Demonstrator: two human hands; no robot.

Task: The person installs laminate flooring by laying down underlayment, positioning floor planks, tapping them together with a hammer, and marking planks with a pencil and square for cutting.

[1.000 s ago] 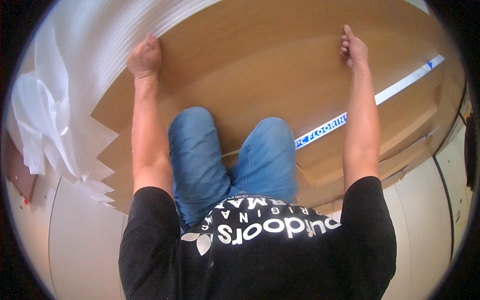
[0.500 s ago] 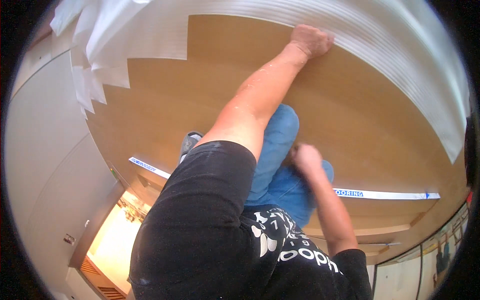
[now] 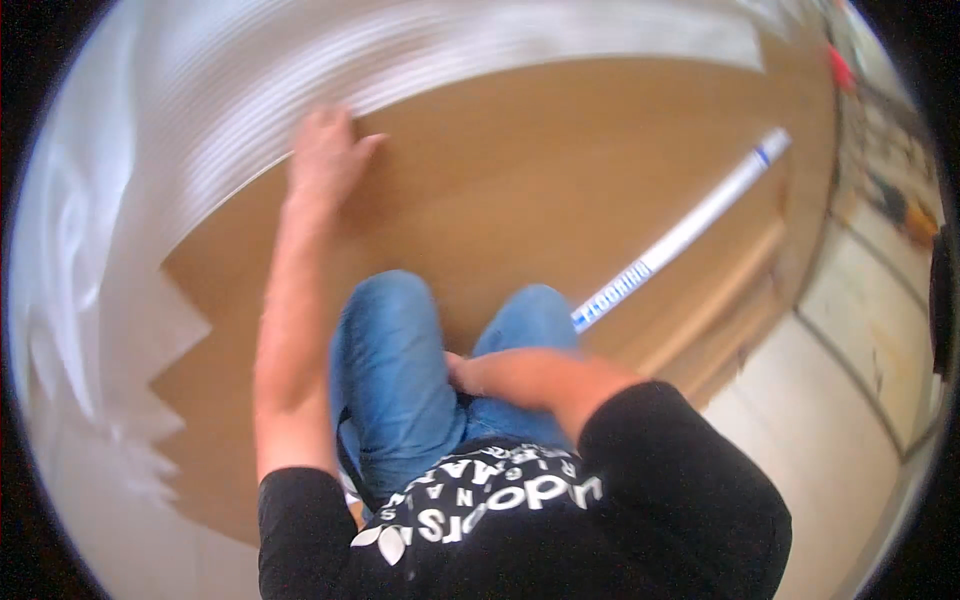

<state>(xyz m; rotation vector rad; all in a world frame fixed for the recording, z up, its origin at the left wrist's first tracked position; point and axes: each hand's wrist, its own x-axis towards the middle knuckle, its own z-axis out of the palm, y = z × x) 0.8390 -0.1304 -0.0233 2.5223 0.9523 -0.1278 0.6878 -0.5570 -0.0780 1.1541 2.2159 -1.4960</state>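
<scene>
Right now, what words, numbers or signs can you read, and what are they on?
White lettering and a leaf-shaped sign: on the black short-sleeved shirt; upside down here, smaller lines blurred.
Blue-and-white lettering: on the long, narrow white strip across the large flat brown sheet; slightly blurred.
I won't copy the words. Nothing else is readable.

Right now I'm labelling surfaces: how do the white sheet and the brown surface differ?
The white sheet is ribbed; the brown surface looks smooth. The white sheet runs along the far and left sides; the brown surface lies around the knees. Both are broad and meet at an edge by the left hand.
</scene>
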